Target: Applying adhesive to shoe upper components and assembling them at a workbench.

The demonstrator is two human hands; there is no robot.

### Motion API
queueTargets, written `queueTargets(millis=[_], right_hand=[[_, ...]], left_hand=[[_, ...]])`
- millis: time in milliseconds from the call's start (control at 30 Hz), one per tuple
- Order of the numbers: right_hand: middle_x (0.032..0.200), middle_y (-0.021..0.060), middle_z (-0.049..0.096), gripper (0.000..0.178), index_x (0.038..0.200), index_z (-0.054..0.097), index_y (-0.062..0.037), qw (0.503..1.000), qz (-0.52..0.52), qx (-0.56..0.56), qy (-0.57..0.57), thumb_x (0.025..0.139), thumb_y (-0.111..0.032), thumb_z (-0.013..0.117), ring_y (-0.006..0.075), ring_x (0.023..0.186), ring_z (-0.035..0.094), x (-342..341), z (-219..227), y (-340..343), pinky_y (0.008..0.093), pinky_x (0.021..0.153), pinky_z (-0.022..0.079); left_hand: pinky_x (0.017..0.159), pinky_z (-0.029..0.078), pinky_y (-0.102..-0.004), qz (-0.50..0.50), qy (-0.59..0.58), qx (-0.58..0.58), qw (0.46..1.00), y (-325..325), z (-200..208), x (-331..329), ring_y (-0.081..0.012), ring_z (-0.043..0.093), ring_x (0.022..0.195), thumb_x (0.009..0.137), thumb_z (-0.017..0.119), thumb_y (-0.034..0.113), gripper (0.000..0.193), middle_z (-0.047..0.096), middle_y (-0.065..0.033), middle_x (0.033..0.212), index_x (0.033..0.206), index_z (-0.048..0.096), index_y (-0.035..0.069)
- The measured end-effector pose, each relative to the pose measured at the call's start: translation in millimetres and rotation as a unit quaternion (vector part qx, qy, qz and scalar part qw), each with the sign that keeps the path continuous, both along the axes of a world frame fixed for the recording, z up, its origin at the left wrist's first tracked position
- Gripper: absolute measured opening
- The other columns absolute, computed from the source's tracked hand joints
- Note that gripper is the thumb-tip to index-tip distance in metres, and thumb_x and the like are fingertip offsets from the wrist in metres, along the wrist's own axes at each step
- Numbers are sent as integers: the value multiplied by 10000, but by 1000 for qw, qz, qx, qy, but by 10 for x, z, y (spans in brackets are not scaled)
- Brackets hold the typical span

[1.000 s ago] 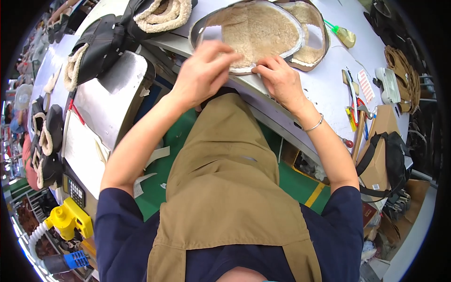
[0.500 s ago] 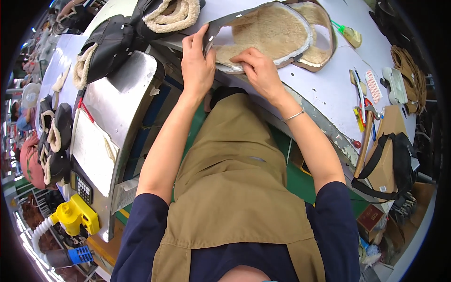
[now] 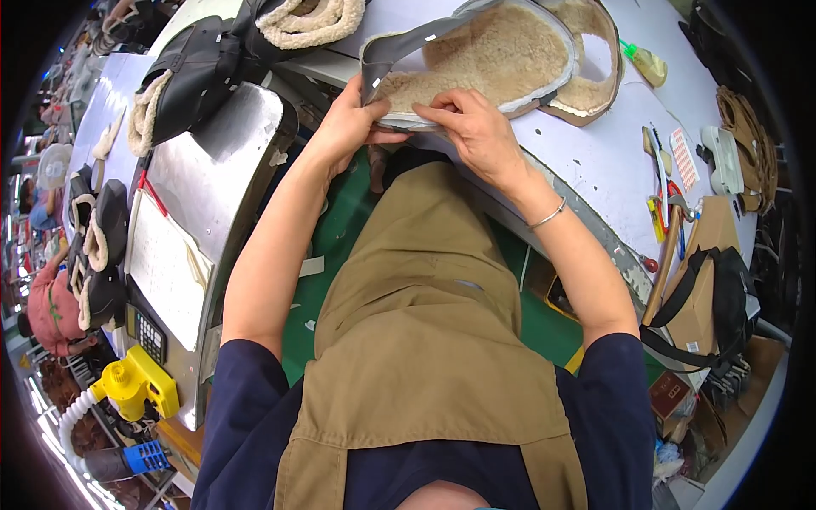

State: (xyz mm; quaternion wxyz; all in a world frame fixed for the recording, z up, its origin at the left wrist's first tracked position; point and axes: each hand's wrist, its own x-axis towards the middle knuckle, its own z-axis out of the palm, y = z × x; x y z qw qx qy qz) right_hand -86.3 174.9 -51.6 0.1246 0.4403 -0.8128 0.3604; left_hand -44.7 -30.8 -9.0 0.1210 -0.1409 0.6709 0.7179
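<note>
A fleece-lined leather piece (image 3: 501,55) with a dark band and a pale grey rim lies on the white table, its near edge at the table's front edge. My left hand (image 3: 347,127) grips its near left corner, thumb on top and fingers underneath, where the dark band stands up. A little to the right, my right hand (image 3: 480,132) is closed on the near rim, thumb and fingers pinched together. Under its far right side lies a second fleece-lined piece (image 3: 599,89), partly hidden.
Black leather items with cream fleece (image 3: 191,72) sit at the left. A metal-topped stand (image 3: 225,132) bears a notebook (image 3: 170,263), calculator (image 3: 146,333) and yellow blower (image 3: 134,387). On the table's right are a glue bottle (image 3: 648,66), a hammer (image 3: 667,263) and a black-strapped bag (image 3: 722,297).
My left hand has moved down and turned, its thumb now over the corner and fingers below. The fleece-lined pieces have shifted slightly right and away. My right hand has moved slightly right.
</note>
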Motion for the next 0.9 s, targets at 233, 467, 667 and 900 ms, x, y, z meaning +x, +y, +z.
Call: queueTargets(millis=[233, 467, 667, 900], right_hand=[[986, 60, 602, 407, 1149, 688, -141, 1000, 1, 5, -9, 793, 30, 591, 266, 931, 574, 5, -4, -2, 361, 827, 496], [1000, 77, 599, 417, 1229, 661, -172, 999, 41, -2, -16, 863, 5, 569, 263, 939, 577, -50, -14, 31, 359, 827, 479], [978, 68, 585, 445, 1212, 661, -173, 998, 28, -15, -56, 815, 14, 583, 266, 956, 571, -56, -11, 35, 364, 846, 484], [951, 67, 575, 419, 1183, 669, -165, 999, 8, -27, -32, 812, 7, 579, 263, 939, 568, -8, -14, 9, 363, 845, 482]], left_hand=[[863, 609, -416, 32, -18, 45, 998, -1, -5, -4, -295, 634, 1063, 969, 458, 24, 413, 535, -193, 1257, 1366, 348, -6], [834, 614, -417, 20, -38, 62, 997, 0, 46, -107, -299, 670, 979, 975, 485, 74, 381, 580, -209, 1192, 1322, 366, -27], [748, 604, -347, 3, -21, -54, 998, 72, 191, -33, -262, 697, 847, 904, 673, 268, 776, 606, -210, 1174, 1476, 232, -15], [954, 467, -397, -6, 206, -480, 853, 64, 436, -282, -319, 599, 1139, 843, 683, 398, 706, 642, -232, 1155, 1418, 457, 56]])
